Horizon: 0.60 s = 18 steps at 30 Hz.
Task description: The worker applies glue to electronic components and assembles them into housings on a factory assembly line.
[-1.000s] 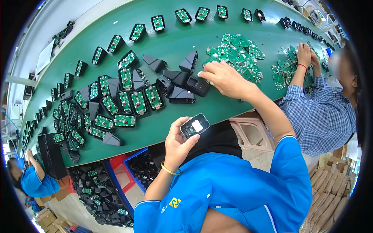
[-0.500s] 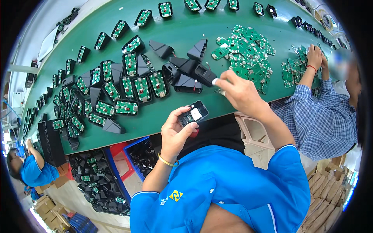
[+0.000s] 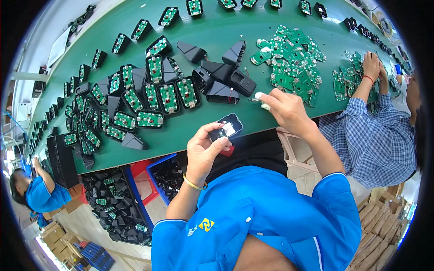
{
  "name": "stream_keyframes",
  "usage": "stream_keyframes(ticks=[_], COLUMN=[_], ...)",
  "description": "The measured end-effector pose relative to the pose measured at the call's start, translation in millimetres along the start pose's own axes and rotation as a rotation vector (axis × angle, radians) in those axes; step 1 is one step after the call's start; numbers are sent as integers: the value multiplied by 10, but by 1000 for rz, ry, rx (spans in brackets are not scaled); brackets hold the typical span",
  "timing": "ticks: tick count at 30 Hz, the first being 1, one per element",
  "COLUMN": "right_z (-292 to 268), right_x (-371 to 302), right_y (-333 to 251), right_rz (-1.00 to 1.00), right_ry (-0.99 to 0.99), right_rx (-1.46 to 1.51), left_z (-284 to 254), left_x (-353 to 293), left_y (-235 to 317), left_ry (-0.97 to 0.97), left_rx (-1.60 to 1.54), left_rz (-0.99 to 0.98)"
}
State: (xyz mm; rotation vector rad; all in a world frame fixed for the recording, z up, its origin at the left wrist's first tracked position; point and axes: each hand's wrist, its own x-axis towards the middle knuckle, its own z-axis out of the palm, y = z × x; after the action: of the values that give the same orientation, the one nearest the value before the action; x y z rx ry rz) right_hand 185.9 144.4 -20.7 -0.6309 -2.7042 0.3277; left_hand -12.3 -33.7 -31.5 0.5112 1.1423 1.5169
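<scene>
Table: a long green table [image 3: 217, 40] is seen curving across the upper half of the view, its near edge just beyond the person's hands.
Filled housings: a crowd of black housings fitted with green boards [image 3: 149, 97] is laid out on the table's left part, well apart from both hands.
Loose boards: a heap of bare green circuit boards [image 3: 291, 63] is spread on the table's right part, just beyond the right hand.
Empty shells: a cluster of black shells [image 3: 224, 79] is lying between the filled housings and the loose boards.
Bins: crates of black parts [image 3: 113, 207] are seen below the table's near edge, on the left.
Co-worker: a sleeve in blue check [image 3: 361, 131] is seen at the right, that person's hands among boards farther along.
Left hand: the left hand [image 3: 205, 153] is raised in front of the table edge; its fingers [image 3: 216, 142] are curled around a small black housing [image 3: 226, 127], thumb over the near edge.
Right hand: the right hand [image 3: 287, 110] is held over the table edge, fingers pressed together on a small pale part [image 3: 261, 100]; what the part is cannot be told.
Handling: the small black housing is judged light and stiff, its open face with exposed board delicate; it is best taken by the rim, as it is held.
Relation: the pale part is held right of the small black housing, near but not touching.
</scene>
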Motion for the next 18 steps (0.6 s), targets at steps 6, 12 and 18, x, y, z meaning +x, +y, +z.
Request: stream_keyframes(ticks=[6, 12, 18], right_z=[-160, -236, -96], right_x=[-21, 111, 167], right_y=[-251, -461, -480], right_rz=[-9, -17, -6], right_ry=[119, 49, 58], right_rx=[452, 810, 956], left_z=[-48, -35, -37], left_x=[-20, -5, -38], left_y=[14, 1, 18], left_ry=[-11, -66, -115], left_rx=[22, 29, 46], left_rz=[-13, 7, 36])
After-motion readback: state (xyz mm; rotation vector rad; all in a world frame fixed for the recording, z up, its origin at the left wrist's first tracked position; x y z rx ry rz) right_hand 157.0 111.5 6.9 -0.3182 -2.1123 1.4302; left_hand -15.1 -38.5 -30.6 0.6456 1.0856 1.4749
